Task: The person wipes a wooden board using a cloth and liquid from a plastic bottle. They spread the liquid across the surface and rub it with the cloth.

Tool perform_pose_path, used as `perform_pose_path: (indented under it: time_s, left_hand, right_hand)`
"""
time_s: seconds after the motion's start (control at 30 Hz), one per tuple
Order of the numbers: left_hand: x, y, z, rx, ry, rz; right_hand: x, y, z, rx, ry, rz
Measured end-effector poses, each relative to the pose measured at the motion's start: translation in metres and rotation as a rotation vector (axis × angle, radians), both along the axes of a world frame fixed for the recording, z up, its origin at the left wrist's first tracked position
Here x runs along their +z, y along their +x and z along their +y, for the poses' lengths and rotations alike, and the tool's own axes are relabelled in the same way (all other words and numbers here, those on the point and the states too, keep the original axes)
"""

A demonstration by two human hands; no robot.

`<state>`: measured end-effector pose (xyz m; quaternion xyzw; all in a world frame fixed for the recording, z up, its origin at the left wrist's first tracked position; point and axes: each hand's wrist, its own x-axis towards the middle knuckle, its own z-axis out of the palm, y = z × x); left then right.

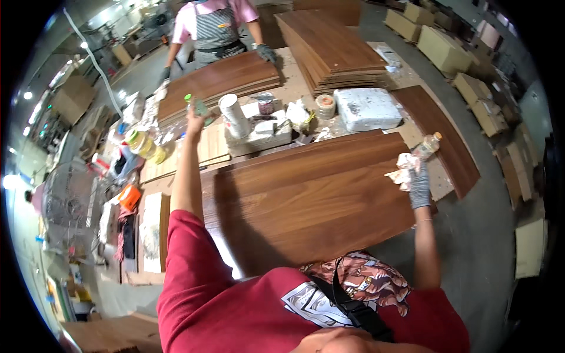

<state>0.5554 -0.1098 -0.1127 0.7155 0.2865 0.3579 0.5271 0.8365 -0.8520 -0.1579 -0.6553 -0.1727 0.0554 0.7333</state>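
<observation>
A large brown wood-grain panel (318,200) lies on the worktable in front of me. My left hand (195,123), reaching far out over the table, is closed round a clear bottle (200,108) with a green cap. At the panel's right edge my right hand (419,185), in a grey glove, grips a crumpled whitish rag (406,170). Just beyond that rag a clear bottle (428,145) with an orange cap stands tilted in the picture; whether the glove touches it, I cannot tell.
Across the table a person (215,29) in grey gloves handles a panel stack (226,79). A taller stack (329,44) stands to the right. Between us are a white roll (234,115), tins and a white block (366,110). A fan (67,200) stands left.
</observation>
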Motion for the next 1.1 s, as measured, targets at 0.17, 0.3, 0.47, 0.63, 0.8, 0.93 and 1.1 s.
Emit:
perform_pose_path:
  time_s: [0.17, 0.3, 0.47, 0.63, 0.8, 0.93, 1.1]
  left_hand:
    - [0.02, 0.033, 0.029, -0.253, -0.506, -0.729]
    - [-0.048, 0.063, 0.044, -0.335, -0.178, -0.19]
    - [-0.108, 0.072, 0.034, -0.248, -0.202, 0.024]
    - [-0.117, 0.075, 0.037, -0.351, -0.123, -0.02]
    - [-0.114, 0.084, 0.027, -0.096, -0.209, -0.349]
    - [-0.117, 0.086, 0.035, -0.391, -0.101, -0.214]
    - [-0.126, 0.08, 0.04, -0.389, -0.081, -0.099]
  right_hand:
    - [0.006, -0.039, 0.024, -0.2, -0.497, -0.446]
    - [0.001, -0.039, 0.026, -0.264, -0.463, -0.441]
    - [0.008, -0.05, 0.033, -0.317, -0.716, -0.546]
    - [0.0, -0.046, 0.04, -0.308, -0.626, -0.463]
    - [-0.016, -0.034, 0.029, -0.29, -0.682, -0.516]
    - [-0.024, -0.022, 0.032, -0.289, -0.656, -0.515]
    - [-0.034, -0.019, 0.031, -0.275, -0.658, -0.494]
